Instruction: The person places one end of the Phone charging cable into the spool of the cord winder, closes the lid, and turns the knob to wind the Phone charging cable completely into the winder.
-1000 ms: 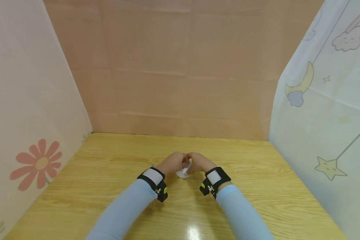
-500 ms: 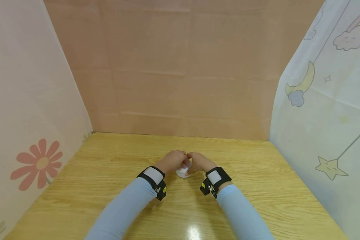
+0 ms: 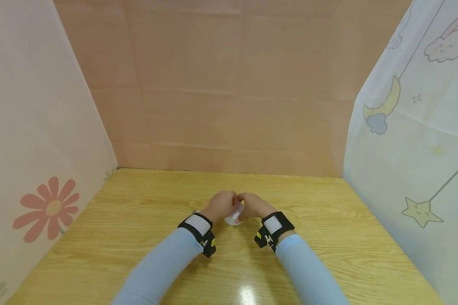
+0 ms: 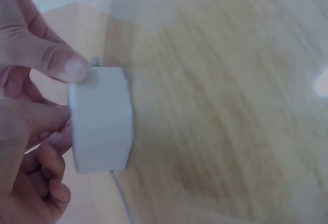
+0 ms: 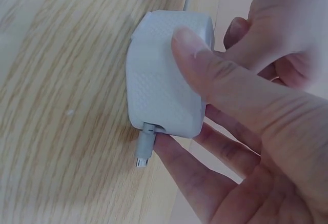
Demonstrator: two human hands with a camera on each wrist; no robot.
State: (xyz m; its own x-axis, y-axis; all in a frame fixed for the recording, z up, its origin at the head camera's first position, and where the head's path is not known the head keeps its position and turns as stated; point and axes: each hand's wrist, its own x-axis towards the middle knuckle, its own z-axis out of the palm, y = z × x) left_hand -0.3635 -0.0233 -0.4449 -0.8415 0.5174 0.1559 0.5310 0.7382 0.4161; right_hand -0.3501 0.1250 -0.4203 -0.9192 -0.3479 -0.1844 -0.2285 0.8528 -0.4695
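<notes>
A small white cable winder point(image 3: 233, 217) is held low over the table between both hands. My right hand point(image 3: 255, 206) grips it, thumb on its broad side and fingers beneath, plainest in the right wrist view. A grey micro-USB plug point(image 5: 145, 144) sticks out of its near end there. My left hand point(image 3: 221, 205) has curled fingers, and its thumb and fingertip point(image 4: 59, 116) pinch at the winder's face; the part between them is hidden. From the opposite end a thin grey cable point(image 4: 121, 196) leads off, seen in the left wrist view.
The wood-grain table point(image 3: 145, 195) reaches back to a brown papered wall point(image 3: 229, 93). White printed sheets hang at the left point(image 3: 30, 106) and right point(image 3: 412, 161). A small pale item point(image 3: 196, 211) shows just behind the left wrist.
My left hand and wrist shift slightly up and left, then back down and right, with the fingers staying at the winder. The right hand stays almost still.
</notes>
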